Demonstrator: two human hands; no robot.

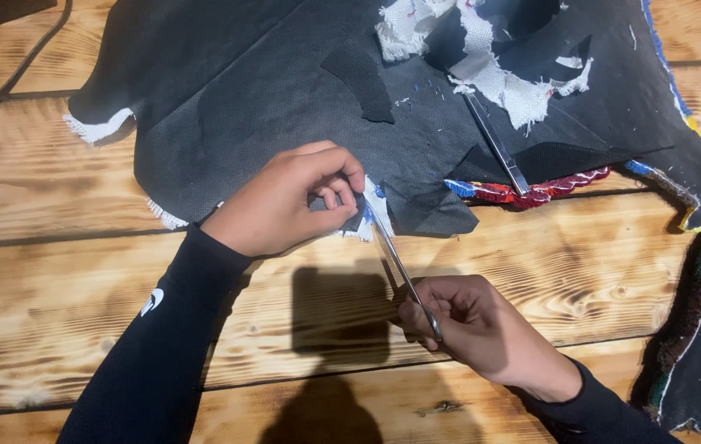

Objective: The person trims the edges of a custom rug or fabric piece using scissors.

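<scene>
Trimming step: left hand (285, 201) pinches black cloth (268, 99) edge, right hand (470, 325) grips scissors (400, 267) w/ tips at it. Next likely needs a steady snip along the fringe.

Two hands, the left hand (289, 201) at ten o'clock and the right hand (470, 329) at five, two slim metal tools, scissors (400, 267) at centre and tweezers (494, 144) at one o'clock, one black fabric sheet (268, 99), one wooden table (55, 271).
</scene>
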